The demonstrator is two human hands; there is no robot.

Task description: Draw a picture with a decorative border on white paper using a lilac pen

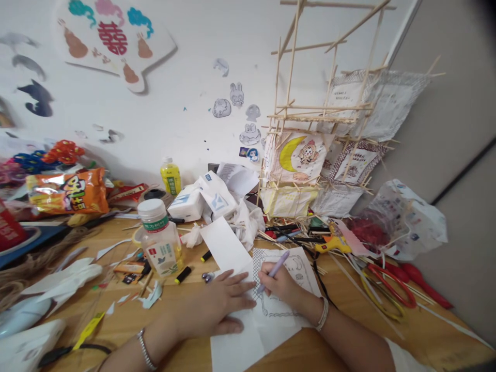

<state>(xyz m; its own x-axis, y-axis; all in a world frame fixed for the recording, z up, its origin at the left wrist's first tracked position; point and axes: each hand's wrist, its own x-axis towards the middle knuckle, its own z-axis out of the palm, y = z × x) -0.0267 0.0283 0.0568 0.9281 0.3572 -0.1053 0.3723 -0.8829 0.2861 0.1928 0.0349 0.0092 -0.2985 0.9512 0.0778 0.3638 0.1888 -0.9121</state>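
Observation:
A sheet of paper [287, 323] lies on the desk in front of me, bearing a drawn decorative border and small sketches inside it. My right hand [281, 285] grips a purple pen [278, 263], its tip down at the left border of the drawing. Flat on the paper to the left rests my left hand [220, 305], fingers spread, holding nothing. A blank white sheet [227, 243] sticks out beyond my left fingertips. Dark crosshatching fills part of the border near the pen.
A tea bottle [160, 248], black marker caps and paper scraps lie to the left. Behind stand tissue packs [219, 194] and a stick frame [294, 111] hung with drawn panels. A yellow glue gun [334, 244] and scissors [391, 294] are at the right.

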